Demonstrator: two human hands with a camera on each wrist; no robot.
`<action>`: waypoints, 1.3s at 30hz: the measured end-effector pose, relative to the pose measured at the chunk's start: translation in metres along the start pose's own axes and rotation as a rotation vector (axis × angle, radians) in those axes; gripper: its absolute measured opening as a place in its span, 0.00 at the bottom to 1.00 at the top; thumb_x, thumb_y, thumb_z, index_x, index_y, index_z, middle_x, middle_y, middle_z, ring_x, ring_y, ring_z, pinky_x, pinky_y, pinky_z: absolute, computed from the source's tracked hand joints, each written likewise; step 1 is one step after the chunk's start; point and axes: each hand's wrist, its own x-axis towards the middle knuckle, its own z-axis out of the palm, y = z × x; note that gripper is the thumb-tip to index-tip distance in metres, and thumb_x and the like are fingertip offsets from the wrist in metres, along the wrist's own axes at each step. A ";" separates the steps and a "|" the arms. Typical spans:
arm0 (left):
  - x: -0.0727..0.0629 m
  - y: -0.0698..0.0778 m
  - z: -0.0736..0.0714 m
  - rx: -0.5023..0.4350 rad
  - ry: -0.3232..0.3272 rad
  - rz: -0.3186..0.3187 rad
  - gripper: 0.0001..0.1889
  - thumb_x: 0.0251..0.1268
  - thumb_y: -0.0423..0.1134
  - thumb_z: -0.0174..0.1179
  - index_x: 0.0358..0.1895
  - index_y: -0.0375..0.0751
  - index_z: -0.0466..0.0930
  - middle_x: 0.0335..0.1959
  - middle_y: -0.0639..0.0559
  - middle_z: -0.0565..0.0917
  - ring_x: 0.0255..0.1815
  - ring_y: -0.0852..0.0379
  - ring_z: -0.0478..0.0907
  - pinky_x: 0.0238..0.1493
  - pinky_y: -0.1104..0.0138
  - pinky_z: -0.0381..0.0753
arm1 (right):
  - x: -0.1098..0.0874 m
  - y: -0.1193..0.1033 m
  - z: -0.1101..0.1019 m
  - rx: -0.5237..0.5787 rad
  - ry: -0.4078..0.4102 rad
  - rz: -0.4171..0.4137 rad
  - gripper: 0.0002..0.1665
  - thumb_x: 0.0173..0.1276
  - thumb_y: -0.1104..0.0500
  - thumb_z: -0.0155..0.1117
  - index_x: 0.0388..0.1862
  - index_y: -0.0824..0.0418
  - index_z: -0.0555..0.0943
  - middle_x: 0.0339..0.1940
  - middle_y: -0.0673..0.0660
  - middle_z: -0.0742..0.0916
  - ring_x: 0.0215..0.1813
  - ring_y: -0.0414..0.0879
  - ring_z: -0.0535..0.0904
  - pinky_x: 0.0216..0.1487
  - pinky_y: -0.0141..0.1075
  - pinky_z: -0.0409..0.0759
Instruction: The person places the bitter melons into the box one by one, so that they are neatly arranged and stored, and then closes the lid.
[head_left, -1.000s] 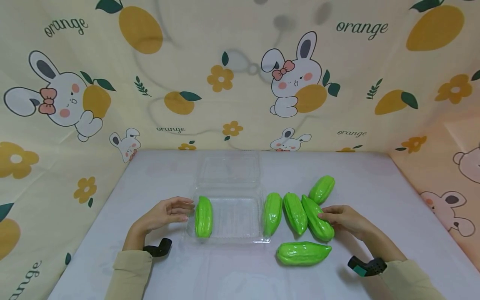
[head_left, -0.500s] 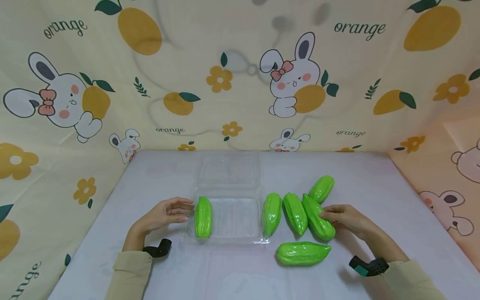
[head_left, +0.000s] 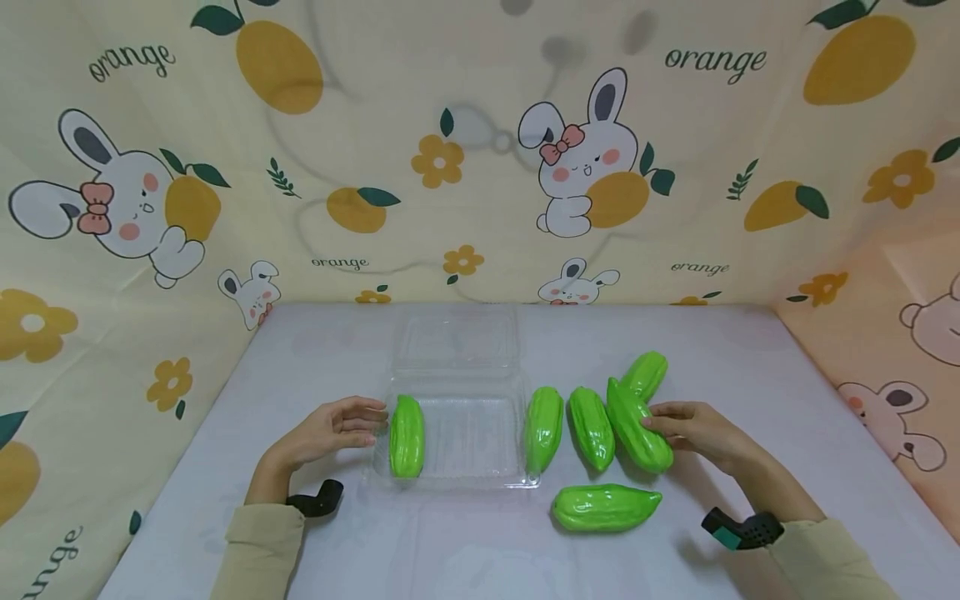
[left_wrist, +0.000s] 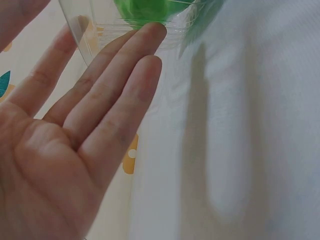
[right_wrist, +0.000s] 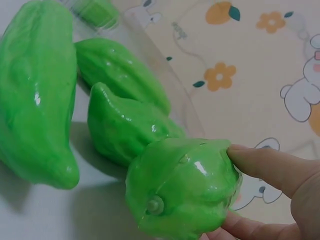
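My right hand point(head_left: 701, 429) pinches a glossy green bitter melon point(head_left: 636, 429) between thumb and fingers. In the right wrist view this melon's stem end point(right_wrist: 155, 205) faces the camera, and the thumb lies on its top. To the left, my left hand point(head_left: 341, 429) has its fingers extended by the left wall of a clear plastic clamshell box point(head_left: 472, 437). The left wrist view shows these fingertips point(left_wrist: 152, 32) at the box wall; whether they touch it I cannot tell. One bitter melon point(head_left: 407, 437) lies inside the box along its left side.
A bitter melon point(head_left: 544, 429) lies against the box's right edge, with another point(head_left: 591, 429) beside it. One more point(head_left: 647, 373) is behind the held melon, and one point(head_left: 606, 508) lies crosswise in front. The box's lid point(head_left: 457, 337) is folded back toward the printed backdrop point(head_left: 465, 208).
The right hand has lifted the bitter melon slightly off the table, its tip now overlapping the melon behind it. My left hand has stayed in place.
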 end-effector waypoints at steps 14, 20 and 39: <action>-0.001 -0.001 0.001 0.000 0.001 -0.005 0.32 0.65 0.39 0.62 0.67 0.26 0.61 0.65 0.26 0.70 0.65 0.33 0.73 0.53 0.75 0.81 | 0.003 -0.011 0.004 0.024 0.024 -0.007 0.40 0.73 0.48 0.55 0.67 0.81 0.61 0.65 0.74 0.74 0.54 0.38 0.77 0.61 0.46 0.79; 0.000 0.000 0.000 -0.005 0.000 0.001 0.32 0.65 0.39 0.62 0.67 0.27 0.62 0.65 0.26 0.70 0.64 0.39 0.75 0.54 0.74 0.81 | 0.003 -0.016 0.009 0.046 0.024 -0.025 0.40 0.74 0.49 0.54 0.68 0.82 0.60 0.67 0.76 0.71 0.56 0.39 0.78 0.61 0.44 0.80; 0.000 0.002 0.000 0.007 0.006 -0.002 0.32 0.65 0.39 0.62 0.67 0.27 0.62 0.65 0.26 0.71 0.64 0.38 0.75 0.53 0.74 0.81 | 0.014 -0.038 0.032 0.207 0.013 -0.063 0.41 0.72 0.51 0.57 0.68 0.82 0.58 0.65 0.73 0.73 0.45 0.29 0.78 0.53 0.29 0.81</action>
